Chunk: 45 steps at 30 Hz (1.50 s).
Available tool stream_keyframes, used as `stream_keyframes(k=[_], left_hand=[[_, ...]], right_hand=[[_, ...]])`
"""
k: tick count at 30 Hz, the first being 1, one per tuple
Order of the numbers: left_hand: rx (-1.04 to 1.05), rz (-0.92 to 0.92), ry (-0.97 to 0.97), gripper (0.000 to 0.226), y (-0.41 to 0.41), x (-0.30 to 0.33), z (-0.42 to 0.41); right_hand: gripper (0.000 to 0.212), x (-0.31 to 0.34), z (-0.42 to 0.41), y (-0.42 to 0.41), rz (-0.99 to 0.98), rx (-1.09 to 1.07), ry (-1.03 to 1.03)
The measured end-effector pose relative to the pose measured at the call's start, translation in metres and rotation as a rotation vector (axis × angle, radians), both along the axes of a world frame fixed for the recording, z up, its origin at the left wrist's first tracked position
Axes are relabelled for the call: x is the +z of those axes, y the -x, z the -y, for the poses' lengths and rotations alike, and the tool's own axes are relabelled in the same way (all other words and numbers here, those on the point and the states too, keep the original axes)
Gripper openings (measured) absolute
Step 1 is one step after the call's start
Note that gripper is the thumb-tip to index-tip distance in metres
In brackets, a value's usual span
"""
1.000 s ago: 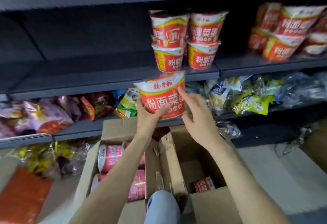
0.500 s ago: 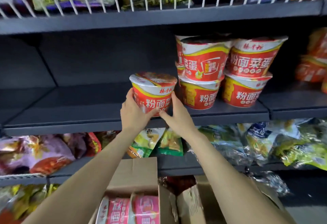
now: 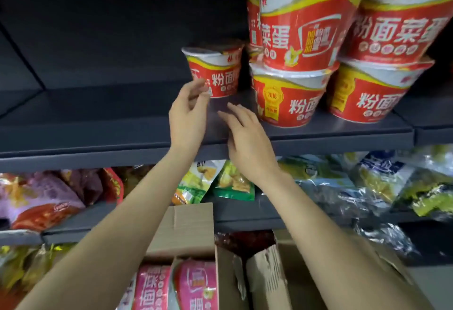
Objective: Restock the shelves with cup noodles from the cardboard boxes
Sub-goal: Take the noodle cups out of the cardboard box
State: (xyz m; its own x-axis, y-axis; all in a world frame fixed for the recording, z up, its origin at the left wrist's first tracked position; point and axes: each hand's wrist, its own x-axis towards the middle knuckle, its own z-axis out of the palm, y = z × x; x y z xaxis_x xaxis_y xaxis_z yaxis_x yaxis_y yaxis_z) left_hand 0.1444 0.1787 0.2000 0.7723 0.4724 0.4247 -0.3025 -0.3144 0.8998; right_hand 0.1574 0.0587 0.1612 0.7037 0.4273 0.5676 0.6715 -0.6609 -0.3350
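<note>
A red cup noodle bowl [image 3: 217, 72] stands upright on the dark grey shelf [image 3: 98, 123], set back from its front edge and left of the stacked red bowls [image 3: 301, 64]. My left hand [image 3: 188, 116] hovers just in front of that bowl, fingers apart, fingertips near its lower left side and holding nothing. My right hand [image 3: 247, 138] is lower and to the right, open and empty, over the shelf's front edge. Below, an open cardboard box [image 3: 186, 231] holds pink cup noodles [image 3: 176, 287] lying on their sides.
More red bowls [image 3: 382, 82] are stacked two high at the right of the shelf. The shelf's left half is bare. Snack bags [image 3: 41, 202] and green packets [image 3: 232, 182] fill the shelf underneath. A second cardboard box [image 3: 294, 273] stands open at lower right.
Both hands carried the red bowl up from the box, set it on the shelf, and have let go. The hands are now drawn back from it.
</note>
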Motion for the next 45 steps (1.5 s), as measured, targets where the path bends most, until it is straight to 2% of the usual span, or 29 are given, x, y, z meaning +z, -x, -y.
stream_keyframes(k=[3,6,8,9,12,14,16,18,21,23,26,29,34,40,45], left_hand=[[-0.055,0.163,-0.057,0.019,0.069,-0.04,0.039],[-0.145,0.064,-0.131,0.013,0.119,-0.099,0.077],[-0.216,-0.135,-0.155,0.018,0.14,-0.143,0.099],[-0.229,-0.268,-0.204,0.028,0.146,-0.166,0.108],[-0.24,-0.798,-0.438,0.075,0.15,-0.231,0.132],[-0.29,-1.071,-0.478,0.094,0.142,-0.257,0.147],[-0.291,-1.185,-0.549,0.098,0.128,-0.276,0.162],[-0.24,-1.234,-0.595,0.084,0.111,-0.29,0.174],[-0.18,-1.191,-0.595,0.036,0.099,-0.299,0.185],[-0.195,-1.095,-0.595,0.026,0.111,-0.296,0.197],[-0.232,-0.969,-0.589,0.023,0.139,-0.282,0.213],[-0.205,-0.921,-0.54,0.024,0.158,-0.261,0.212],[-0.268,-0.788,-0.585,0.019,0.195,-0.217,0.216],[-0.31,-0.626,-0.728,0.012,0.212,-0.168,0.227],[-0.294,-0.611,-0.798,0.016,0.218,-0.153,0.218]], right_hand=[[0.038,-0.034,0.048,0.056,0.147,0.004,-0.138],[0.032,-0.078,0.108,0.108,0.097,-0.066,-0.146],[0.029,-0.115,0.148,0.134,-0.033,-0.144,-0.126],[0.027,-0.136,0.166,0.143,-0.109,-0.187,-0.102],[0.023,-0.195,0.212,0.159,-0.283,-0.318,0.038],[0.022,-0.228,0.233,0.16,-0.377,-0.375,0.13],[0.025,-0.254,0.248,0.158,-0.482,-0.422,0.188],[0.026,-0.274,0.257,0.155,-0.566,-0.432,0.237],[0.032,-0.293,0.268,0.156,-0.663,-0.417,0.312],[0.037,-0.3,0.274,0.161,-0.708,-0.435,0.337],[0.044,-0.305,0.285,0.177,-0.791,-0.486,0.405],[0.056,-0.31,0.301,0.199,-0.929,-0.464,0.529],[0.076,-0.316,0.317,0.225,-1.01,-0.316,0.874],[0.098,-0.331,0.302,0.243,-0.955,-0.146,1.282],[0.097,-0.343,0.288,0.237,-0.879,-0.149,1.326]])
